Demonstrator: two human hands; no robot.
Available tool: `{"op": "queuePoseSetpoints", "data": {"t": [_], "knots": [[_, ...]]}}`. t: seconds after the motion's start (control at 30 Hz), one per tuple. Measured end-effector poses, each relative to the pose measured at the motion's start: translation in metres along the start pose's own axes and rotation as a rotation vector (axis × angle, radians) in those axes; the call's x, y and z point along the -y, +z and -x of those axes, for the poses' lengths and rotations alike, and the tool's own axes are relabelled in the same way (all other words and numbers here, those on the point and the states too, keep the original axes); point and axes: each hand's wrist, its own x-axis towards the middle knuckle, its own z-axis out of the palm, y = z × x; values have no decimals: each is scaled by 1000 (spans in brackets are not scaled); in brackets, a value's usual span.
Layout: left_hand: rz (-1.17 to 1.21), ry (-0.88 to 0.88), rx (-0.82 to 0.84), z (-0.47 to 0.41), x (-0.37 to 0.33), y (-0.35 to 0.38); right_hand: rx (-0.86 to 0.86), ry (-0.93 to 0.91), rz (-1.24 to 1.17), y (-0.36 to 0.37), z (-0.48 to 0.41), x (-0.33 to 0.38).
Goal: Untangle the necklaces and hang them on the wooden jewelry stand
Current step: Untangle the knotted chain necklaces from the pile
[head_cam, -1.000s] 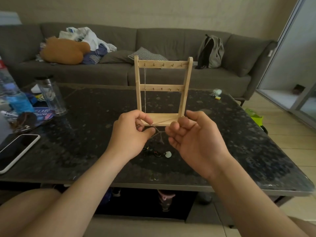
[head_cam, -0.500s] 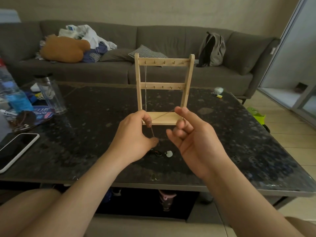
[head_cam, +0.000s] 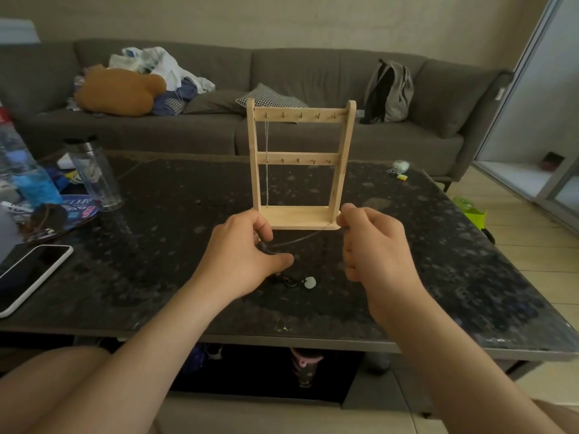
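Hands: left hand (head_cam: 247,255) and right hand (head_cam: 372,242) each pinched 1 thin chain (head_cam: 297,241), stretched between them before wooden stand (head_cam: 342,170).

Soft, rather dim daylight enters from 3 o'clock, where the glass door (head_cam: 539,126) shows pale and washed out. The wall (head_cam: 282,20) at 12 o'clock is evenly lit, with a warm, muddy cast. The dark table (head_cam: 175,214) carries only a mottled sheen, brightest toward 2 o'clock, and no hard glare. Shadows are diffuse, but the space under it at 6 o'clock sinks to near black. The wide lens bows the sofa (head_cam: 313,70) and tilts the door frame. The necklace chain (head_cam: 297,241) between the left hand (head_cam: 244,255) and the right hand (head_cam: 376,249) is a faint, soft grey line.
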Motion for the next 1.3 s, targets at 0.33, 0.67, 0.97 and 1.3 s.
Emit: {"op": "queuePoseSetpoints", "data": {"t": [0.33,0.67,0.97,1.3], "knots": [[458,-86,355,-1,-1,-4,392,155,1208,-10,-10,-28],[554,52,539,-1,-3,-7,407,33,399,-7,-7,-12],[581,70,490,-8,0,-5,437,65,302,-3,-15,-11],[504,212,421,-26,4,-2,579,23,278,5,-27,-26]]}}
